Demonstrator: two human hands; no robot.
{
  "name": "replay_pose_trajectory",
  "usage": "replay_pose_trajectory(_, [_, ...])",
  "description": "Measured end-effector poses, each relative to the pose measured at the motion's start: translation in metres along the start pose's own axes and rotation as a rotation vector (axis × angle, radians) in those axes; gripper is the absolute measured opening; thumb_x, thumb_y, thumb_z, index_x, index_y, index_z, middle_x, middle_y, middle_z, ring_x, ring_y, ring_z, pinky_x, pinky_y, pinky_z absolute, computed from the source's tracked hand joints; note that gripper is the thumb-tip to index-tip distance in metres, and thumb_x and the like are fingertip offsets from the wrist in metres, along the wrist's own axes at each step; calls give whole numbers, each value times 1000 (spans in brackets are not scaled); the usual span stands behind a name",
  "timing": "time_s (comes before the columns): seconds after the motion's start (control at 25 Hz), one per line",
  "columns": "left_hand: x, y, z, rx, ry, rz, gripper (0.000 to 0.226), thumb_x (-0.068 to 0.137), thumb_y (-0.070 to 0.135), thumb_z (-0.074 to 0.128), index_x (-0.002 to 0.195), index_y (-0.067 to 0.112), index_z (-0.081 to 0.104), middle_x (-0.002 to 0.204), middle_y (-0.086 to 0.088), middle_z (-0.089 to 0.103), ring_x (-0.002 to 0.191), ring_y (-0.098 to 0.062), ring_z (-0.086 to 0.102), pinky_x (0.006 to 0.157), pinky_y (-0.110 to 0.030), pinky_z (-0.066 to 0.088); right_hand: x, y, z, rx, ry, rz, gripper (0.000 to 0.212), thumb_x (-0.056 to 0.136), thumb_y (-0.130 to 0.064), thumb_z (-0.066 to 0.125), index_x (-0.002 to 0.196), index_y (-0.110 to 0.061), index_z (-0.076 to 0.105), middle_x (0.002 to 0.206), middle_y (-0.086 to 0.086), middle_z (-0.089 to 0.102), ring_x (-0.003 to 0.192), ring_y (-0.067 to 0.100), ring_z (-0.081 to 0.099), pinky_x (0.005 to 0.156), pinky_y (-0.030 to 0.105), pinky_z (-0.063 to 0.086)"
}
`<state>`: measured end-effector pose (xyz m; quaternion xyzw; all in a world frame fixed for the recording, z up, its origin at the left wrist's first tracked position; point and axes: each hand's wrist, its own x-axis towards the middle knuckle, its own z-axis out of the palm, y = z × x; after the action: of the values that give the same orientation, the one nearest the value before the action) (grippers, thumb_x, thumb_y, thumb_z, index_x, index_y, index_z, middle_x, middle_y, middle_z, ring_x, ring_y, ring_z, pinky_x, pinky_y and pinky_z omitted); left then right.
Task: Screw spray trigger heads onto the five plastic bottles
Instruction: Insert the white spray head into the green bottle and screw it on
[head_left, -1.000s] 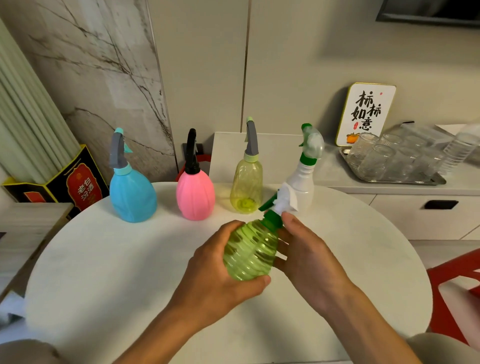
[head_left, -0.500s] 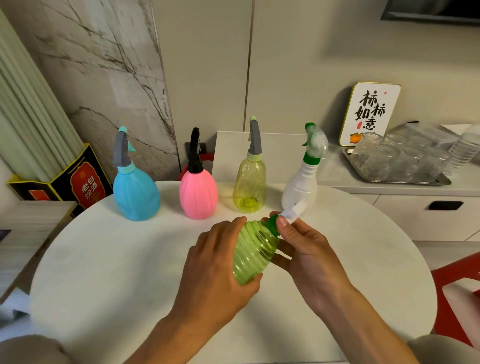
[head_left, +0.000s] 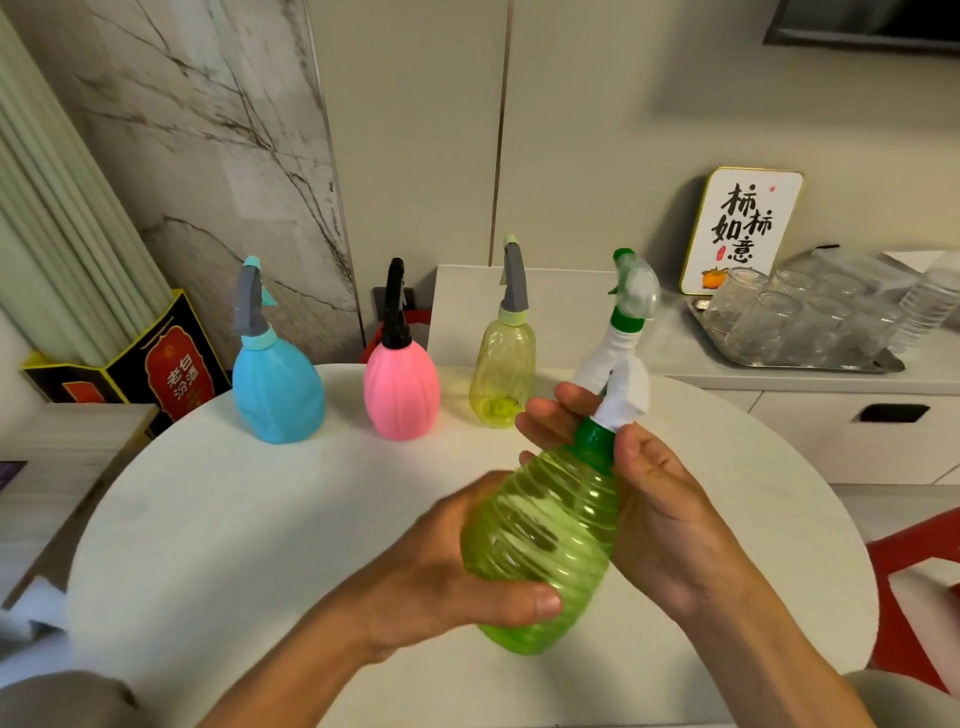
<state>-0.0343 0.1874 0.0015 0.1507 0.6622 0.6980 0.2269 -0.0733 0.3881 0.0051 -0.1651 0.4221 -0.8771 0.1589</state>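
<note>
**Last trigger head going on, bottle held in mid-air**

The left hand (head_left: 441, 566) is wrapped round the belly of the ribbed green bottle (head_left: 545, 540), thumb across its front, holding it tilted and clear of the round white surface (head_left: 218, 519). The right hand (head_left: 660, 514) has its fingers and thumb curled round the green collar (head_left: 595, 441) at the neck, just below the white trigger head (head_left: 626, 392). Both grips are closed on the bottle and its cap.

What could go wrong: with the bottle leaning, the collar may bite crooked and cross-thread, then feel tight while seated askew. The thin ribbed wall could also buckle or spin inside the left grip if squeezed unevenly, so the turns do nothing. How far the collar is already wound down cannot be told.

Beyond the grips, in a row from left to right, stand the blue bottle (head_left: 278, 395), the pink bottle (head_left: 401, 397), the yellow bottle (head_left: 503, 374) and the white bottle (head_left: 615, 358), each with a head on. The white one stands right behind the right grip's fingers, so a wide twist might knock it over. Farther right, a tray of glasses (head_left: 795, 327) sits on a counter, well apart.
</note>
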Motion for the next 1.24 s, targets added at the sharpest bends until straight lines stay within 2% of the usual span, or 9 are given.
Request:
replay_pose_trajectory(0.08, [1,-6,6,-48,9,3,66,68,13,83,128,18,57,121,-18,67,112,-36,65,95,-49,53,-1,0,0,-10,0,13,48,84,-35,75,124,-9,65,119,16,71,126,34,57,104,47,47])
replay_pose_trajectory(0.2, [3,-11,13,48,162,56,62,64,20,87,118,33,61,111,-4,73,101,-24,71,85,-41,59,1,-1,5,-46,71,-10,42,76,-39,82,108,-14,72,99,10,73,107,29,64,91,43,54])
replay_pose_trajectory(0.32, [4,-15,20,142,234,67,63,61,27,89,114,42,59,107,3,74,95,-17,72,79,-33,60,1,-1,7,-55,109,-34,43,74,-40,83,106,-14,72,95,10,73,100,28,65,87,41,55])
replay_pose_trajectory(0.4, [6,-14,15,25,134,42,68,62,17,89,121,32,59,113,-3,72,103,-23,70,82,-35,58,-1,-2,6,-62,88,-35,41,76,-39,82,106,-13,71,95,9,72,101,28,64,90,42,54])
replay_pose_trajectory(0.52, [8,-13,6,-159,-39,-6,76,63,6,82,133,11,51,127,-23,61,119,-41,59,99,-51,50,-4,-2,7,-23,3,-12,41,82,-34,78,114,-10,69,99,9,72,108,29,64,96,43,52])
replay_pose_trajectory(0.68, [11,-20,10,-244,-131,-35,68,68,17,85,130,7,58,119,-15,65,112,-31,61,97,-43,48,-4,-2,5,-71,-4,65,53,87,-36,72,131,-8,61,115,14,71,116,31,61,95,45,52])
replay_pose_trajectory(0.8, [12,-24,9,-244,-62,-40,55,68,17,82,120,11,66,110,-11,70,103,-25,66,88,-36,51,-2,1,9,-100,57,80,43,82,-38,75,116,-12,69,104,12,70,106,29,63,88,44,54])
replay_pose_trajectory(0.96, [16,-25,13,-164,56,9,51,65,17,83,113,11,69,102,-10,73,94,-24,68,82,-36,54,-2,2,14,-127,157,39,25,86,-29,66,104,-14,73,95,12,70,95,26,64,79,38,56])
replay_pose_trajectory(1.24, [21,-24,19,-22,184,124,55,62,19,88,113,21,67,99,-4,75,90,-20,71,76,-31,56,-2,-1,10,-264,195,-53,32,85,-38,64,109,-18,73,99,9,74,101,26,67,83,37,56])
